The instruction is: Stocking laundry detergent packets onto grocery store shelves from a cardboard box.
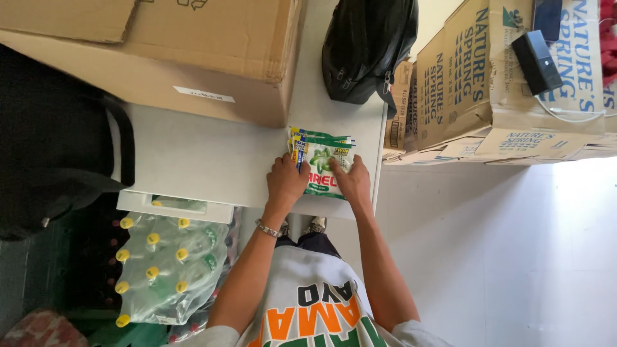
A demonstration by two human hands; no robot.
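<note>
Lying flat on white tabletop (212, 154), near its edge: green-white sachet stack (319, 160), long axis running away from person. Left hand (286, 181) and right hand (352, 181) press its sides, fingers curled, gripping edges. Cardboard box (193, 58) and black bag (366, 48) beyond.

A green-and-white detergent sachet pack (319, 162) edged in yellow and blue is seen on a white table (205, 157); yellow caps top the shrink-wrapped bottles (170, 266).

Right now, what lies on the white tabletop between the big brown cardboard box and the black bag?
In the head view, only bare white tabletop separates the big brown cardboard box from the black bag; the green-and-white sachets lie nearer the person.
</note>
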